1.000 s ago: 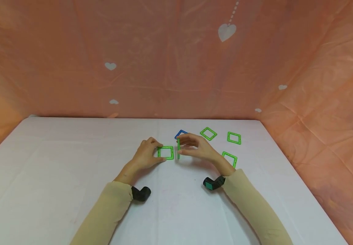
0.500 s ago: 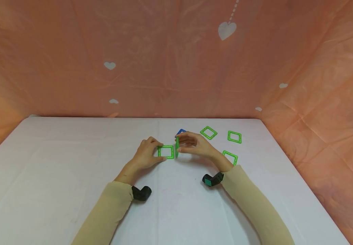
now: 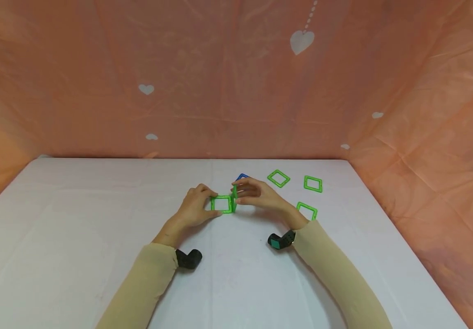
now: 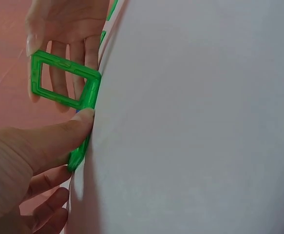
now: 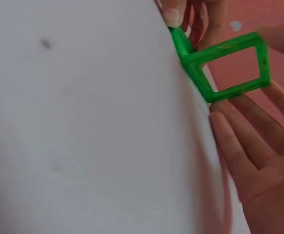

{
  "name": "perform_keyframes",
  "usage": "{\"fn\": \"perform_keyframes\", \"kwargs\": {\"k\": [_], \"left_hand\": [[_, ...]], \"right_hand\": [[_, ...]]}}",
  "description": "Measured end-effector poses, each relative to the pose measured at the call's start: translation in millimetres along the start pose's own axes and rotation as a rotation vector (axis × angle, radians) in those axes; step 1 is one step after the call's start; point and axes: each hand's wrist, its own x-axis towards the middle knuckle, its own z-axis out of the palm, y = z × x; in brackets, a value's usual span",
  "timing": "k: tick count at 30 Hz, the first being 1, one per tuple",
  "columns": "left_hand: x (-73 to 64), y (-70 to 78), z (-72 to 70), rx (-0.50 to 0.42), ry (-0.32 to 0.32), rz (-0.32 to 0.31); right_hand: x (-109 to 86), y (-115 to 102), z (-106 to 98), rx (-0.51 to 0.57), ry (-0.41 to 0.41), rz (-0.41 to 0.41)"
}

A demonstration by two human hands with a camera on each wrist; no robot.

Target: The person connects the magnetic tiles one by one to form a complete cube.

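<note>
Flat green sq. (image 3: 221,197) is lying on worktop (image 3: 97,228), L hand (image 3: 195,206) pinching it w/ fingers at 9 o'clock; R hand (image 3: 261,196) is pinching upright green sq. (image 3: 234,194) w/ fingers, touching flat 1 at 3 o'clock; blue sq. (image 3: 242,175) is lying at 1.

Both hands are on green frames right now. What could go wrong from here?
The upright green frame could tip if the right hand lets go early. The flat green frame might slide if the left hand loosens its pinch. The blue frame, partly hidden by the right hand in the head view, might get nudged.
</note>
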Motion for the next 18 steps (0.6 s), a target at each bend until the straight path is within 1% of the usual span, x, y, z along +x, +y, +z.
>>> {"fn": "perform_keyframes", "kwargs": {"k": [5, 8, 14, 18], "left_hand": [[0.8, -1.5, 0.5, 0.017, 0.002, 0.000], [0.0, -2.2, -0.1, 0.013, -0.004, -0.006], [-0.1, -2.8, 1.4, 0.018, -0.006, 0.012], [0.8, -1.5, 3.7, 0.022, -0.012, 0.009]], "right_hand": [[-1.1, 0.6, 0.8, 0.005, 0.014, 0.070], [-1.6, 1.5, 2.0, 0.016, 0.023, 0.076], [-5.6, 3.1, 4.1, 0.052, 0.024, 0.099], [-7.3, 2.0, 5.7, 0.049, 0.037, 0.090]]}}
